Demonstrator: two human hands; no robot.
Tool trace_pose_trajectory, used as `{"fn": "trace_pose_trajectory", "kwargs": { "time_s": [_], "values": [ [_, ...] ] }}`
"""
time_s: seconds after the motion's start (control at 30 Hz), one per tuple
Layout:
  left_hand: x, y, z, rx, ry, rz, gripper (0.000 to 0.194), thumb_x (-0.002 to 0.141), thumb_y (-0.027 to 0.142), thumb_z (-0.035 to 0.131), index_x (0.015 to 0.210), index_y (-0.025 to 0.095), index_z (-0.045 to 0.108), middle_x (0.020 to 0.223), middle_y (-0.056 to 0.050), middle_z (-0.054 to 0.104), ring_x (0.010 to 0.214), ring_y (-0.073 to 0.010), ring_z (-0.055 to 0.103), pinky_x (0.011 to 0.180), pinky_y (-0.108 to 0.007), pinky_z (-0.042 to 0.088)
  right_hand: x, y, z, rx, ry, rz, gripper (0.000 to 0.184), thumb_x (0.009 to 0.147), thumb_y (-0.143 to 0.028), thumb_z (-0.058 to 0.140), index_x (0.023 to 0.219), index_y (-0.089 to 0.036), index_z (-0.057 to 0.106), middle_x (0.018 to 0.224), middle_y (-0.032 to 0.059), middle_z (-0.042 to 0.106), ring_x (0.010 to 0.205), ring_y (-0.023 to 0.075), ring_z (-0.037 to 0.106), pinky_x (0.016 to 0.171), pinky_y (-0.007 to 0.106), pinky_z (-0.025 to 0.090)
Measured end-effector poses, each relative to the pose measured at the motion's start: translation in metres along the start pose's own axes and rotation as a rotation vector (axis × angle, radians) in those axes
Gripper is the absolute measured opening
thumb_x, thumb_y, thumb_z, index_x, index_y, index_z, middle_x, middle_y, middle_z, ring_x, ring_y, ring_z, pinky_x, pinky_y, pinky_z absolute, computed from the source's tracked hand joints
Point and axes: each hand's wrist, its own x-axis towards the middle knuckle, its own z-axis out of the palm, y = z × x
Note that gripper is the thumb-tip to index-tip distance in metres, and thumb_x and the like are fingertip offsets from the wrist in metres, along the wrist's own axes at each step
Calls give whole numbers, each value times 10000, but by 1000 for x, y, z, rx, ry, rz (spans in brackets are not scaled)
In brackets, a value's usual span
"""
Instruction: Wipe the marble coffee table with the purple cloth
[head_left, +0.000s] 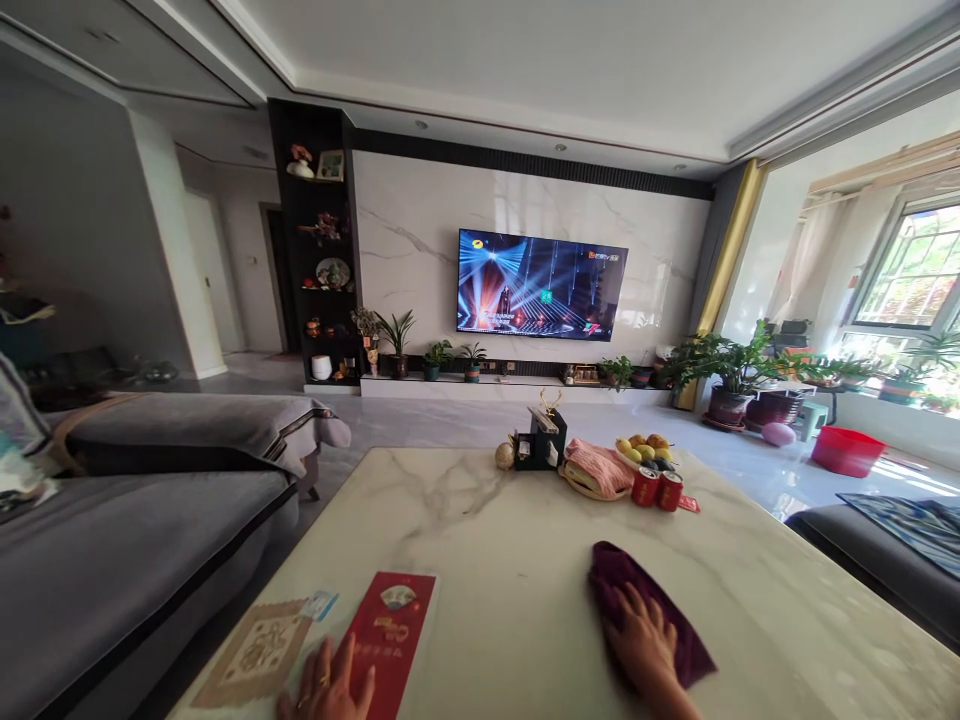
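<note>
My right hand (643, 640) lies flat, fingers spread, on a dark purple cloth (637, 590) spread on the marble coffee table (517, 520). At the table's near left edge, my left hand (330, 688) rests with fingers apart on the lower end of a red booklet (390, 625). A tan patterned card (259, 650) with a small blue slip sits just left of the booklet.
At the table's far end stand a black holder (541, 440), a pink cloth on a tray (596, 468), a fruit plate (645, 450) and two red cans (657, 488). A grey sofa (127, 500) runs along the left, another seat (885, 550) on the right. A wall TV (540, 285) is on.
</note>
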Motion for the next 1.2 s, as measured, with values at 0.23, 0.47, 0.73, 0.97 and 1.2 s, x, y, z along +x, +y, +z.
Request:
{"fn": "trace_pose_trajectory", "kwargs": {
  "time_s": [0.23, 0.47, 0.73, 0.97, 1.2],
  "values": [
    [-8, 3, -10, -15, 0, 15, 665, 1222, 435, 252, 1850, 236, 346, 1956, -158, 351, 1804, -329, 372, 1419, -623, 385, 16, 127, -18, -50, -56, 324, 906, 975, -772, 409, 1800, -409, 507, 2013, 76, 217, 1761, 498, 401, 1282, 732, 453],
    [-17, 3, -18, -248, 23, 32, 665, 1206, 400, 358, 1816, 141, 423, 1927, -246, 377, 1793, -414, 382, 1441, -708, 351, -14, 113, -36, 38, 13, 365, 935, 887, -790, 394, 1694, -382, 632, 1933, 139, 405, 1644, 520, 527, 1218, 755, 449],
    [-17, 3, -12, -338, 4, 74, 721, 1182, 432, 371, 1826, 112, 409, 1946, -277, 320, 1819, -445, 297, 1460, -749, 256, -91, 21, -39, 97, 33, 111, 800, 971, -752, 494, 1575, -281, 725, 1834, 294, 488, 1533, 575, 572, 1163, 838, 401],
    [-16, 2, -15, -390, -6, 90, 737, 1179, 439, 369, 1827, 90, 396, 1944, -300, 304, 1817, -467, 279, 1451, -776, 248, -150, -100, -8, 99, -67, -201, 718, 1079, -594, 625, 1696, -225, 630, 1874, 216, 472, 1617, 491, 492, 1306, 749, 366],
    [-16, 3, -16, -400, 15, 91, 722, 1182, 419, 357, 1813, 72, 419, 1930, -313, 328, 1806, -486, 296, 1440, -800, 252, -205, -215, 7, 88, -331, -489, 944, 990, -711, 732, 1829, -377, 457, 1981, 93, 321, 1782, 525, 279, 1435, 783, 198]
  ]
}}
